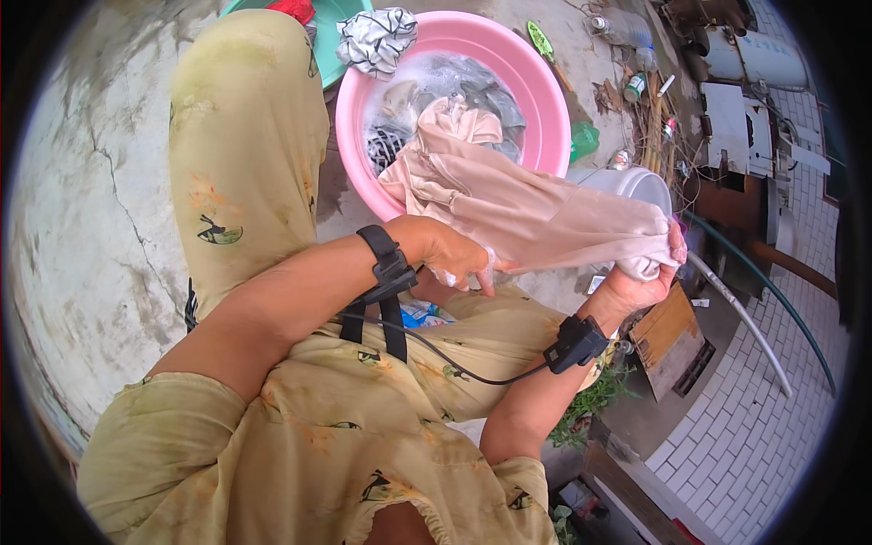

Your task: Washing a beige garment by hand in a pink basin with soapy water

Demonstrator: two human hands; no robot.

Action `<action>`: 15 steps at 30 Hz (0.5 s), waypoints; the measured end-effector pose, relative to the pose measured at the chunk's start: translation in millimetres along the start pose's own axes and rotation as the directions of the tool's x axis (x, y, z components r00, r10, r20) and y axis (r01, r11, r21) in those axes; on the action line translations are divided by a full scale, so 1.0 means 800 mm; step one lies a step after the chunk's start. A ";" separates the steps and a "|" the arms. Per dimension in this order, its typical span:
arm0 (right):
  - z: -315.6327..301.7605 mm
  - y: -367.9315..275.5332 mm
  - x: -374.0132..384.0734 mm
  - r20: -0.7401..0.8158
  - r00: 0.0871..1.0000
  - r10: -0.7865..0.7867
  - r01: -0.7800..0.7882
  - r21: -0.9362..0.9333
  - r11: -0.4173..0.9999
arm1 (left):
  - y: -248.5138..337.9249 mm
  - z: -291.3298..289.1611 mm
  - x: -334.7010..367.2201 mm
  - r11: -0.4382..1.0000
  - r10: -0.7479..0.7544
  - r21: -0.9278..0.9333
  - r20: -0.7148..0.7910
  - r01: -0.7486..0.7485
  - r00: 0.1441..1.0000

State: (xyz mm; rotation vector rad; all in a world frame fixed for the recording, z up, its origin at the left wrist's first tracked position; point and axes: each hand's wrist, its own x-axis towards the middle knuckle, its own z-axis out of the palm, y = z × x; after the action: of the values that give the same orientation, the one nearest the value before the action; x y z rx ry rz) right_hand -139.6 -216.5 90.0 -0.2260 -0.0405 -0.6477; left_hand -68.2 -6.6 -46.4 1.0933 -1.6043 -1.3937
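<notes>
A wet, pale pink garment [518, 204] stretches from the wash water toward the right, its far end bunched up. My right hand [647, 277] grips that bunched end, fingers wrapped round the cloth. My left hand [454, 256], with suds on its fingers, is just below the garment's near edge. Its fingers are apart and one points at the cloth; whether it touches is unclear. The pink basin [551, 100] in front of me holds soapy water and soaking grey and dark clothes [486, 86]. A white cloth with dark lines [377, 41] hangs over the basin's rim.
A green basin [338, 36] with something red in it stands beyond my left knee. A white bucket [640, 186], plastic bottles [627, 27] and sticks lie on the right. A hose [763, 272] and a pale pipe [745, 322] run past a brick surface.
</notes>
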 end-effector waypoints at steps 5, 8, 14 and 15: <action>0.005 -0.001 -0.003 -0.090 0.993 -0.073 0.067 -0.069 0.995 | -0.003 -0.007 0.001 0.998 -0.020 -0.069 -0.164 0.009 0.986; 0.001 0.011 -0.006 -0.010 0.999 0.032 -0.032 0.014 0.999 | -0.013 -0.034 -0.003 0.869 -0.340 -0.430 -0.159 0.245 0.927; -0.003 0.022 -0.011 -0.086 0.989 -0.118 0.088 -0.292 0.952 | 0.023 -0.042 -0.002 0.991 0.118 0.087 -0.920 -0.100 0.374; -0.001 0.032 -0.012 -0.126 0.989 -0.072 0.036 -0.266 0.963 | 0.023 -0.041 -0.001 0.991 0.118 0.087 -0.920 -0.099 0.373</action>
State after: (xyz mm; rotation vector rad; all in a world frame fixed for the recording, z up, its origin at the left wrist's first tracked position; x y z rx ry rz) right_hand -132.0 -191.0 83.1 -0.4388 0.1710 -0.7215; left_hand -40.5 -17.2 -23.8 1.3826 -0.7757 -0.4111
